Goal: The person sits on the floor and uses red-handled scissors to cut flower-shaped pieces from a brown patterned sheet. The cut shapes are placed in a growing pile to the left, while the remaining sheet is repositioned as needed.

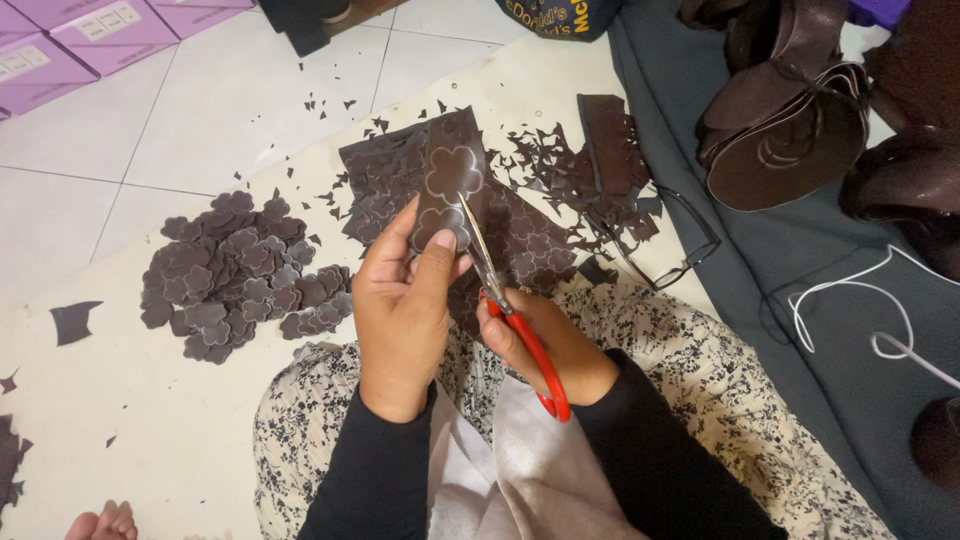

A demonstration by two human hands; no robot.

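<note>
A pile of cut brown flower shapes (235, 275) is lying on the cream floor mat (150, 420) toward its left edge. The left hand (405, 300) is pinching a brown strip with traced flowers (450, 180), fingers clamped. The right hand (545, 345), partly hidden, is gripping red-handled scissors (515, 320), blades nearly together against the strip.

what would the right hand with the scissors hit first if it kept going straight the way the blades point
The right hand aims the red-handled scissors up and slightly left. Their blades already meet the dark brown strip with flower outlines held in the left hand, so that strip comes first; beyond it, probably the scrap sheets on the floor.
</note>
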